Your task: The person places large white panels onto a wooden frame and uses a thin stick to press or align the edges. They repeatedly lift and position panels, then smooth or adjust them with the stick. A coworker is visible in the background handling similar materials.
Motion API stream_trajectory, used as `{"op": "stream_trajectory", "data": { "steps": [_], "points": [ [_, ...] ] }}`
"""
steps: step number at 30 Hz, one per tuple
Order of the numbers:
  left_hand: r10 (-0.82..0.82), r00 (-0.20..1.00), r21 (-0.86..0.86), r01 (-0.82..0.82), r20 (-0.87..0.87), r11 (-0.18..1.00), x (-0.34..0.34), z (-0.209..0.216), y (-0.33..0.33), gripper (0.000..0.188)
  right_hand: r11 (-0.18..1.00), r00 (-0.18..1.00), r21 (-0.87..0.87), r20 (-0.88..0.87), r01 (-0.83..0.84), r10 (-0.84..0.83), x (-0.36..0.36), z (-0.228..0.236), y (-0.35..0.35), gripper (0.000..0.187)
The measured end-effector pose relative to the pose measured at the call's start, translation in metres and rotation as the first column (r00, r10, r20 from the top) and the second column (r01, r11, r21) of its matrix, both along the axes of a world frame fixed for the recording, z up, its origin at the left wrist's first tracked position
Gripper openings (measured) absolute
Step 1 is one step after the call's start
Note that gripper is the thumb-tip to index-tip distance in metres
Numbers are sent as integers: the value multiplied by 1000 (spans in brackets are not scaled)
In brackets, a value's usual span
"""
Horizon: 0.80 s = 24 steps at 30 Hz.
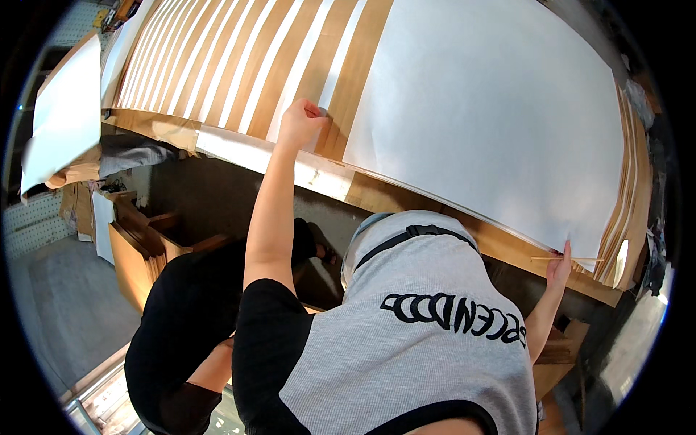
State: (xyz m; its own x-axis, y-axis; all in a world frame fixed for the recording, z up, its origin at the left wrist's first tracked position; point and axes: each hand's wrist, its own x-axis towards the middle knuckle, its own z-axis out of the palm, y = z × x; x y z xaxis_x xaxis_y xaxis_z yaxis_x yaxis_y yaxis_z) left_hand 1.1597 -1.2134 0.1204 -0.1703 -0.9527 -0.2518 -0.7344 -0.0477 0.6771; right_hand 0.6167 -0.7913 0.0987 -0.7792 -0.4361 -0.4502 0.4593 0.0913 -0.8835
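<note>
My left hand [301,123] reaches over the overlapping brown-and-white sheets [272,58], fanned out in strips. Its thumb and fingers are pinched together at the near edge of the strips, with a small grey thing at the fingertips that I cannot make out. At the right, my right hand [558,267] holds a thin wooden stick [587,259] crosswise. Its fingers are at the near right corner of a large white sheet [493,109], which lies flat next to the fanned strips. Part of that hand is hidden at the sheet's edge.
Beneath the sheets runs the table's wooden front edge [515,262]. At far left, another person's hand [69,174] holds up a white sheet [69,109]. Someone in black clothes [192,312] is close on my left. Stacked brown boards [134,254] stand below the table.
</note>
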Motion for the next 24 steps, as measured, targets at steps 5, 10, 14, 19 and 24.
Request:
{"op": "stream_trajectory", "data": {
  "steps": [5,10,14,19,24],
  "points": [
    [38,999,8,-38,-11,999,-2,5,3,31,1000,1000,-18,1,-21,21,10,10,-7,32],
    [-42,998,58,45,-39,997,1,5,4,27,1000,1000,-2,16,-13,13,6,7,-3,32],
    [-66,996,45,69,-58,997,3,1,6,23,1000,1000,9,21,-20,20,2,2,2,32],
    [-78,994,21,79,-76,997,8,-11,4,20,1000,999,-6,19,-31,31,10,6,-4,36],
    [-44,951,-593,227,307,772,-43,44,32,12,1000,1000,20,-22,-13,14,2,-4,6,39]
  ]
}}
